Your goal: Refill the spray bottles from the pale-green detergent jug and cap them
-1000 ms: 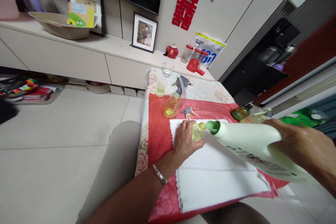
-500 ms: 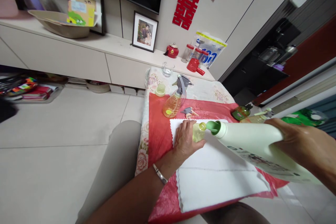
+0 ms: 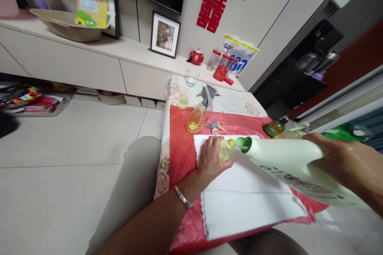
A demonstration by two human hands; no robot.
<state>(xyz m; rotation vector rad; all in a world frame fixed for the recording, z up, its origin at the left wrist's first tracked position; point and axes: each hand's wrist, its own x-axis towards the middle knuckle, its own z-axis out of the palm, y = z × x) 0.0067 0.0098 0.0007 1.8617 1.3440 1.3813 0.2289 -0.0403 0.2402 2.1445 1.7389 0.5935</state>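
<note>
My left hand (image 3: 212,156) is wrapped round a small yellowish clear bottle (image 3: 227,150) with an uncapped, threaded neck. It stands over a white cloth (image 3: 251,203) with scalloped edges. From the right, my right hand (image 3: 335,159) grips the handle of a big pale green jug (image 3: 284,155), tilted almost level. The jug's green spout sits right at the small bottle's mouth. Whether liquid is running between them I cannot make out. Beyond my left hand are a spray bottle (image 3: 197,118) with amber liquid, a grey-and-cream spray head (image 3: 216,127) and a pale green cap (image 3: 182,101).
Red plastic sheeting (image 3: 182,147) covers part of the flowered tablecloth (image 3: 251,105). A glass cup (image 3: 190,77) is at the far edge. At the right are a dark green bottle (image 3: 273,128) and another spray bottle (image 3: 293,133). A long cabinet (image 3: 143,75) runs behind.
</note>
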